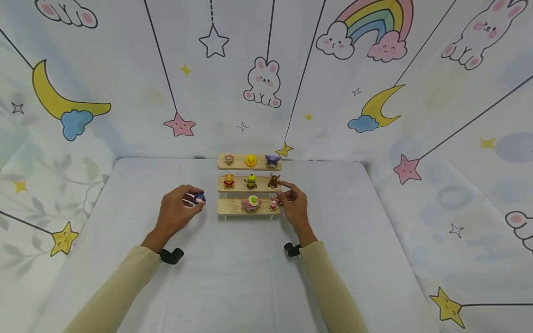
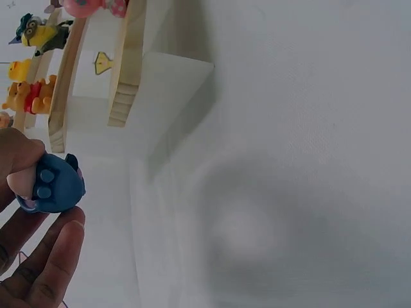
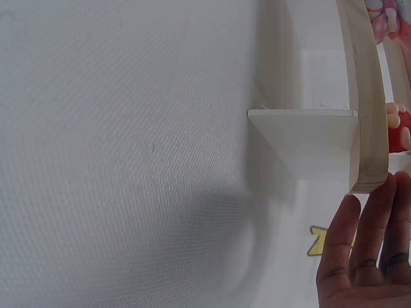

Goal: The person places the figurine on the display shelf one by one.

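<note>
My left hand point(image 1: 176, 209) pinches a small dark-blue toy figurine point(image 2: 61, 186) between thumb and fingers, just left of a three-tier wooden display shelf point(image 1: 229, 209). Its rounded blue body shows in the left wrist view, partly covered by the thumb. On the other side, my right hand point(image 1: 296, 207) has its fingertips at the right end of the lowest board point(image 3: 369, 160), fingers fairly straight. Beside them on that board stand a small pink-and-red figurine point(image 1: 273, 204) and a larger pink one with a green-and-white top point(image 1: 251, 203).
The middle board holds a bear in a red shirt point(image 1: 229, 181), a yellow-and-green figurine point(image 1: 251, 181) and a brown one point(image 1: 273, 180). Above are a pinkish figurine point(image 1: 229, 159), a yellow duck point(image 1: 251, 160) and a purple figurine point(image 1: 272, 160). A white cloth point(image 1: 233, 277) covers the table.
</note>
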`<state>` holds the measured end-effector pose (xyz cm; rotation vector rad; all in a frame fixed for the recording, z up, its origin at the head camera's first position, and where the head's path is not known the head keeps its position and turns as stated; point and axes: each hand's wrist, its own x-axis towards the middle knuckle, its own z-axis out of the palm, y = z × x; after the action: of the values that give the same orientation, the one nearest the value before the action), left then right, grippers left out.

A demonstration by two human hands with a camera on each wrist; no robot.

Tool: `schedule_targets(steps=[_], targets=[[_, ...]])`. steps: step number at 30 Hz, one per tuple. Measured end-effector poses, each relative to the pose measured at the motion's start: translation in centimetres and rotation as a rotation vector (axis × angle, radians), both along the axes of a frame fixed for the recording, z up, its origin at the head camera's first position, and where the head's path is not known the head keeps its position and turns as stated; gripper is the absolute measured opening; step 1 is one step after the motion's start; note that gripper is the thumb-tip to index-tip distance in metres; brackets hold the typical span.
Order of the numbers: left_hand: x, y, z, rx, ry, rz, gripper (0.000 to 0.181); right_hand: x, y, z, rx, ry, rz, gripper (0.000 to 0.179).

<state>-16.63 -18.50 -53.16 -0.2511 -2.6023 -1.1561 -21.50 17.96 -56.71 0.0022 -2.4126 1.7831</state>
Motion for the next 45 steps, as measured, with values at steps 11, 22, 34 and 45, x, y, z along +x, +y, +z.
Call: schedule_targets(steps=[11,22,34,45], targets=[[0.0,0.9,0.2,0.062,0.018,-0.004,0.031,0.0,0.0,0.1,-0.005,0.003,0.007,0.03],[0.1,2.6,0.3,0.081,0.053,-0.015,0.032,0.2,0.0,0.2,-0.005,-0.001,0.001,0.03],[0.2,5.1,-0.6,0.142,0.104,-0.045,0.033,0.2,-0.2,0.3,-0.017,0.012,0.003,0.035],[0.3,6.5,-1.7,0.173,0.125,-0.048,0.035,0.4,-0.1,0.5,-0.028,0.013,0.017,0.03]])
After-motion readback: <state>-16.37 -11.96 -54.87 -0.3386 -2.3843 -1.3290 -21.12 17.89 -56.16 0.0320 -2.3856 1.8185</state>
